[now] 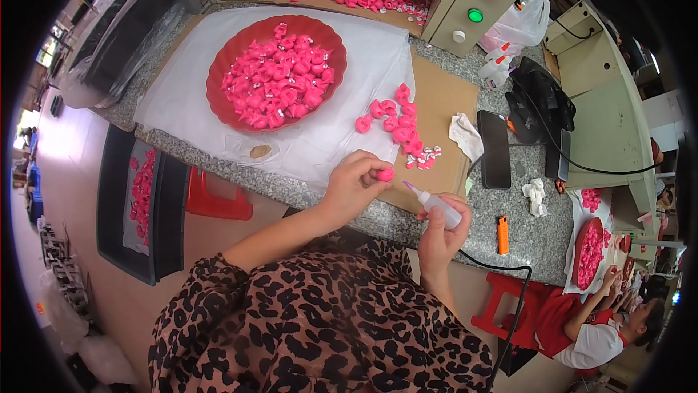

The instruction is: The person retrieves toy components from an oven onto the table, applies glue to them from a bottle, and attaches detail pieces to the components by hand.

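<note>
Between the fingertips of my left hand (354,188) is a small round pink piece (385,174). My right hand (442,229) is wrapped round a small translucent squeeze bottle (442,210), whose thin tapered tip (409,186) points at the pink piece with a short gap between them. Just beyond my hands, several loose pink pieces (402,130) lie on white paper and brown cardboard, with small silvery-white bits (429,154) beside them. Farther left, a red scalloped bowl (216,98) is heaped with similar pink pieces (280,77).
A black phone (494,149), crumpled white tissue (534,197) and an orange cutter (502,235) lie on the right of the speckled counter. A cream machine (472,7) with lit buttons stands behind. A dark bin (171,229) is at lower left. Another person (592,327) sits far right.
</note>
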Demonstrator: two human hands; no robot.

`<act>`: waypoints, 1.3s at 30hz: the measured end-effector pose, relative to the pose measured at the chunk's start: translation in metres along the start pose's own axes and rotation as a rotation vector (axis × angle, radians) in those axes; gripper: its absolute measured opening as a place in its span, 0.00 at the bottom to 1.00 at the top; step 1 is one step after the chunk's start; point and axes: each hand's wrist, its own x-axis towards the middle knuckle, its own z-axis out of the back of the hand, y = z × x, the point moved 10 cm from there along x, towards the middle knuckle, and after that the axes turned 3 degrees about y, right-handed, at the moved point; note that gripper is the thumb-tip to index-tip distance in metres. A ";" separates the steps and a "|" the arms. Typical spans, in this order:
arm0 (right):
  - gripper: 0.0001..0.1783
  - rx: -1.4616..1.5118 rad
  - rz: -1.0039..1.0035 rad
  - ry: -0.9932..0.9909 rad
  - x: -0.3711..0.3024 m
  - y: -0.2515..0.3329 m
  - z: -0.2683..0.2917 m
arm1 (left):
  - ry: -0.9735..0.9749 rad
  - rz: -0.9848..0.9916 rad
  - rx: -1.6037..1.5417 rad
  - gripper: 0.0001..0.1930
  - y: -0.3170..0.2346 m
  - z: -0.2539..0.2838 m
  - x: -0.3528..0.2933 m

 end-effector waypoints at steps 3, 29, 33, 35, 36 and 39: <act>0.11 -0.200 0.154 0.049 -0.006 0.007 -0.001 | -0.088 -0.145 0.146 0.11 -0.015 0.005 -0.004; 0.09 -0.377 0.275 0.126 -0.009 0.011 -0.013 | -0.073 -0.152 0.165 0.10 -0.013 0.003 -0.007; 0.09 -0.396 0.291 0.138 -0.011 0.013 -0.016 | -0.074 -0.136 0.151 0.10 -0.010 0.003 -0.007; 0.09 -0.390 0.291 0.139 -0.011 0.013 -0.016 | -0.081 -0.134 0.136 0.10 -0.010 0.003 -0.007; 0.09 -0.387 0.285 0.134 -0.010 0.011 -0.014 | -0.082 -0.134 0.136 0.10 -0.011 0.004 -0.007; 0.09 -0.396 0.286 0.140 -0.010 0.011 -0.014 | -0.079 -0.157 0.188 0.10 -0.013 0.004 -0.008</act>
